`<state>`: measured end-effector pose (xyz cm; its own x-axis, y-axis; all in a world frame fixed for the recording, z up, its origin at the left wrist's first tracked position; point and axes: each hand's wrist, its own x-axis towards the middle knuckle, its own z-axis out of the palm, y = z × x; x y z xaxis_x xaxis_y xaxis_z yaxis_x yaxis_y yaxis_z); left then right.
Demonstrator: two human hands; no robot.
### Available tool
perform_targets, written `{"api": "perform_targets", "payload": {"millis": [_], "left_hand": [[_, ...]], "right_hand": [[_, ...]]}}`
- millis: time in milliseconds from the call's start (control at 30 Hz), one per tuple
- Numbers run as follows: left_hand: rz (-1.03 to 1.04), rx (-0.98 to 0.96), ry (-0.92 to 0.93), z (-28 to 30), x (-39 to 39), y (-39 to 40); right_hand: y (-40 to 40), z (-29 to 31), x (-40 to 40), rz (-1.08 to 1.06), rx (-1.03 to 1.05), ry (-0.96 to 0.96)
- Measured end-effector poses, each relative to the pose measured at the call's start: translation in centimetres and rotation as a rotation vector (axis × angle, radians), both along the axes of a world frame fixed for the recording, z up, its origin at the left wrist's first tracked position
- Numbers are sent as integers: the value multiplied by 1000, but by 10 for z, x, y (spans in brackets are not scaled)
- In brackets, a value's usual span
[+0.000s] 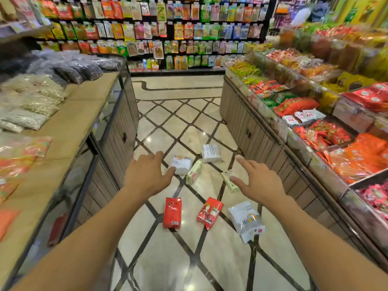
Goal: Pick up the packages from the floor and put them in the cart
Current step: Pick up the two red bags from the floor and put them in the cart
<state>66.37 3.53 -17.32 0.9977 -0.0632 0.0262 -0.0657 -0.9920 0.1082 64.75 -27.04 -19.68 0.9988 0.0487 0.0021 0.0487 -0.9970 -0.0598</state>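
Seven packages [172,213] lay scattered on the floor [168,259] mid-aisle — soft, light, crinkly pouches, likely slippery; best pinched across the flat middle. Left hand [147,175] and right hand [257,182] hovered above, fingers spread, holding nothing — no cart visible.

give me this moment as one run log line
phase: reach | left hand: open, empty | right hand: open, empty | packages: seven on floor, incl. red pack, none lifted | cart: not in view
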Motion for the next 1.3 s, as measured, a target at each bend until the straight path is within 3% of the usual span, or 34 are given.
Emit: {"api": "perform_targets", "payload": {"millis": [400,600,800,1000,1300], "left_hand": [[2,0,220,-118,174,-11],[45,-38,322,-225,277,-34],[159,-108,482,-373,344,-40],[208,-180,568,-570,381,-39],[174,-145,598,-845,375,-13]], "right_hand": [[-11,-122,174,-48,88,222],[-20,-225,281,-85,160,345],[-15,-371,358,-142,239,461],[-9,-558,397,-252,327,513],[-15,-832,380,-501,322,581]]}}
